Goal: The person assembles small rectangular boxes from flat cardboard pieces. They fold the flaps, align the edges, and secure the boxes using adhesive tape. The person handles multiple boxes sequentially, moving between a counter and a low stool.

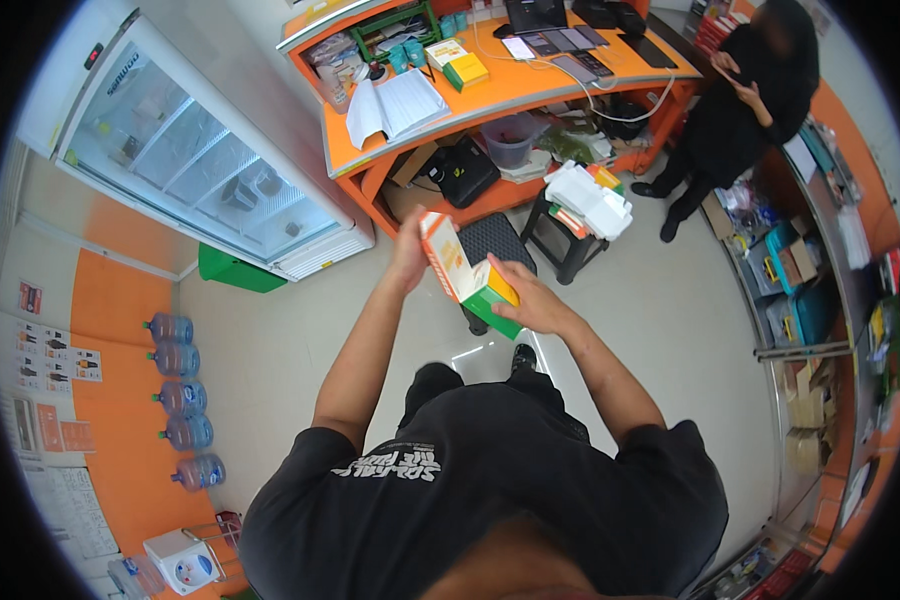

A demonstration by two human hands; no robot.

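My left hand (408, 252) grips the side of an orange-and-white carton (444, 250) in front of my body. In my right hand (532, 298) is a green, yellow and white carton (491, 293), fingers on its top and side. The two cartons meet at an angle; whether they are joined cannot be told. Below and beyond them stands a dark plastic stool (497, 243), partly hidden by the cartons and my right hand.
Another black stool (567, 245) carries white packages (588, 200). Ahead is an orange desk (515, 100) with papers (398, 108) and a laptop (537, 17). A glass-door fridge (205, 150) stands left, water bottles (183, 398) along the wall. A person (760, 80) stands near the right shelves (820, 240).
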